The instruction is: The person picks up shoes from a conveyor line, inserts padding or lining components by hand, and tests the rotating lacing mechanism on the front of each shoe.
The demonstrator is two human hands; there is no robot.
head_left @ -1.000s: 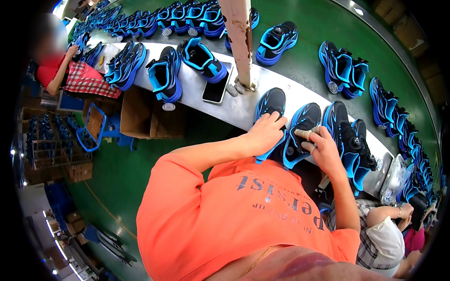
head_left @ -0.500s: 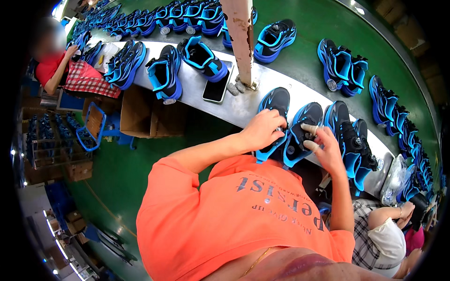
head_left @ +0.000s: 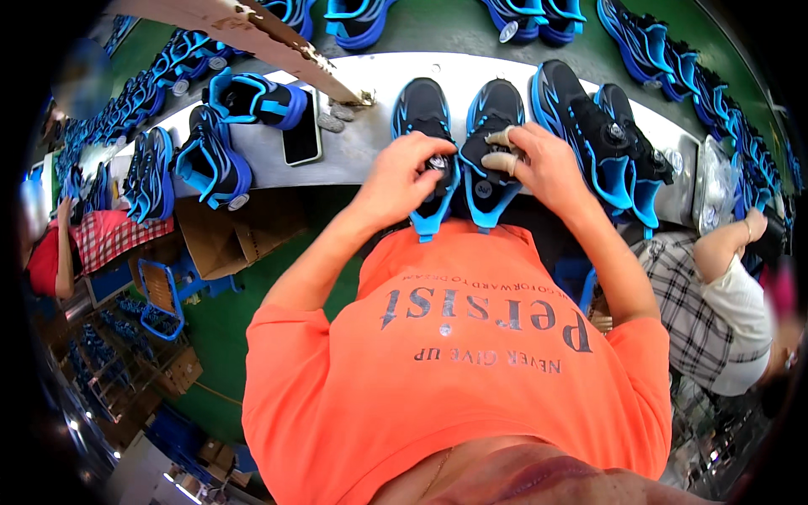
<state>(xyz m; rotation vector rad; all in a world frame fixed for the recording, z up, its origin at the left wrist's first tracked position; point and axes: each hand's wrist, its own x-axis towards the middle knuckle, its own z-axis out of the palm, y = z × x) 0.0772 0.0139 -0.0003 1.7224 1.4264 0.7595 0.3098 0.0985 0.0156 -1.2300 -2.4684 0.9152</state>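
Note:
Two black and blue sneakers stand side by side before me at the table's near edge, toes pointing away. On the left sneaker (head_left: 422,105), my left hand (head_left: 396,181) pinches a round black dial (head_left: 438,163) between thumb and fingers. My right hand (head_left: 543,164) is closed at the tongue of the right sneaker (head_left: 497,105). Pale covers sit on two of its fingertips, and the exact part between them is hard to make out. Just right of that hand stands another pair of sneakers (head_left: 581,126) with black dials.
A metal table (head_left: 370,139) curves past me, with a rusty post (head_left: 278,38) rising from it. A phone (head_left: 301,139), grey lumps (head_left: 330,123) and more sneakers (head_left: 210,160) lie leftward. Co-workers sit at both sides; a clear plastic bag (head_left: 715,181) is at right.
My view has swung, so the table and post sit further left and higher. My left hand has gone from the left sneaker's side to its dial; my right hand stays at the right sneaker's tongue.

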